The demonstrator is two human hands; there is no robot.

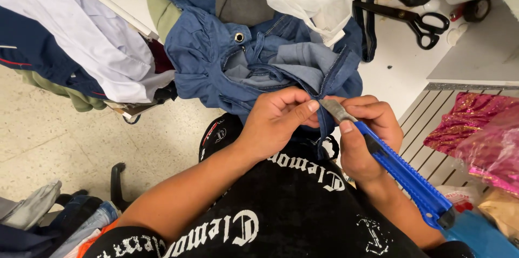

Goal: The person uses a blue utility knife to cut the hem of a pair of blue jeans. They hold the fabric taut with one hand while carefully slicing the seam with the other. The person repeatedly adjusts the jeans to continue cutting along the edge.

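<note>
Cutting at a denim seam with a utility knife.
Right hand [373, 133] grips the blue utility knife [400, 174]; left hand [278, 120] fingers pinch the blue denim garment [259, 61] beside the blade.

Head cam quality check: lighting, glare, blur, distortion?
Head view: even indoor light, soft shadows only; mild glare on the knife blade; left hand, right hand and denim garment sharp; wide-angle bending at the edges; the white table looks bright, near washed out.

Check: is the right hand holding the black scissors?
No. The right hand grips a blue utility knife; the black scissors lie untouched on the white table.
</note>
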